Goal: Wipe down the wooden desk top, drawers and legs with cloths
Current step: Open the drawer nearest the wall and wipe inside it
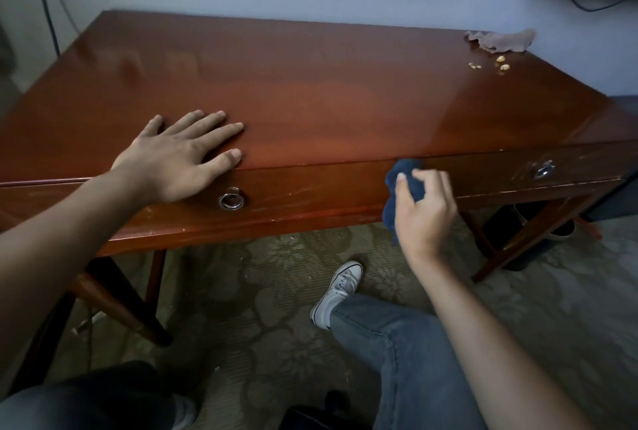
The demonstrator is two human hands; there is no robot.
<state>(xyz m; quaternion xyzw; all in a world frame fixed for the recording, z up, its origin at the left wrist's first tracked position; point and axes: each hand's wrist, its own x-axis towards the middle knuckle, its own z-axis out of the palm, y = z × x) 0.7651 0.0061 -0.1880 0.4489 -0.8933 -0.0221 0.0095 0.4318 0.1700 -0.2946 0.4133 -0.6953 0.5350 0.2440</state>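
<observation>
Desk (328, 95) fills most of the frame, upper left to right edge: reddish-brown wood w/ a glossy top, pale sheen across the middle & right. Front apron holds drawer fronts (310, 188) running left to right below the top edge, w/ small scuffs & chipped spots along the lower rim. Legs (518, 243) are slim & tapered, same red-brown, seen lower right & lower left.

Left hand (179, 157) lies flat on the desk top at centre-left, palm down, fingers (221, 129) spread & straight, thumb at the front edge.

Right hand (424, 208) is at centre-right, in front of the drawer face, fingers curled, pinching a dark blue cloth (404, 184) bunched against the wood; part of the cloth hangs below the hand.

2nd cloth (500, 40), brownish-pink & crumpled, sits at the upper right corner of the desk top, apart from both hands. Crumbs (500, 64), pale yellow, lie just in front of it.

Ring pull (231, 200), silver metal, hangs on the drawer front just below the left hand; another pull (543, 170) shows far right, blurred.
</observation>
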